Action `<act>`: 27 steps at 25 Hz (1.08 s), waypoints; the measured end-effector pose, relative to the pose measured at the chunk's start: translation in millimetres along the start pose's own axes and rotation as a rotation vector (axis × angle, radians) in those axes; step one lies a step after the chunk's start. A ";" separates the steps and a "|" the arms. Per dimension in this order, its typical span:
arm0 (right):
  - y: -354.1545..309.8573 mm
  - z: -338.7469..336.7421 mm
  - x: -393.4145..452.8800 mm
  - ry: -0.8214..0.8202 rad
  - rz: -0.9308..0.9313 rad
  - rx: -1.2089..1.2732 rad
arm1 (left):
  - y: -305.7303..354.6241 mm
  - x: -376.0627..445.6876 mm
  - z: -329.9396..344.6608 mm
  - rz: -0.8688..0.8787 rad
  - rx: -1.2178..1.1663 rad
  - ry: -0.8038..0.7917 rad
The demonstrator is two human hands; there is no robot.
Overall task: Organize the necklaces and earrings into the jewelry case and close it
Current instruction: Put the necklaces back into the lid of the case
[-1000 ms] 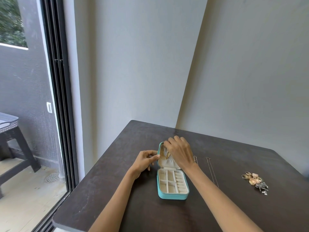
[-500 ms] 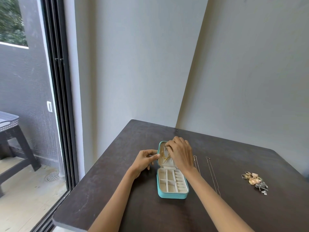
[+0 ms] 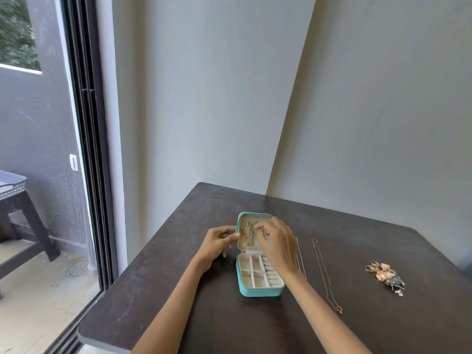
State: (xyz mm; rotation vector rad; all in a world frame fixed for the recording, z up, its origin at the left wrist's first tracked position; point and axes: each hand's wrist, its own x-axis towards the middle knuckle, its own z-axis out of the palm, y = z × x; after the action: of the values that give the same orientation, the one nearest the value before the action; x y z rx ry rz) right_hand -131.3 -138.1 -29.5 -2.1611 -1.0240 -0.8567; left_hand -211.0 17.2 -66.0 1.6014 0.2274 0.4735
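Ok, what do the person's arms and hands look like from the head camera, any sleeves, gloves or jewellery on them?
Both forearms are bare up to the bottom edge of the picture, with no sleeves showing. The left hand and right hand wear no gloves. No rings, watch or bracelets are visible on either wrist or on the fingers that show.

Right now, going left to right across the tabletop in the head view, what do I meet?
Left hand → teal jewelry case → right hand → thin chain necklace → pile of earrings.
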 end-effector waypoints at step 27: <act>-12.8 1.1 8.3 -0.154 0.314 -0.090 | 2.3 -1.8 1.2 -0.018 -0.014 0.006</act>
State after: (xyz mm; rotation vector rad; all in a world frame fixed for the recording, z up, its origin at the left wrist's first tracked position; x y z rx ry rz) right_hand -137.4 -126.9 -21.0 -2.4116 -0.6990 -0.6057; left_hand -212.5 15.1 -64.1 1.5831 0.2422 0.4657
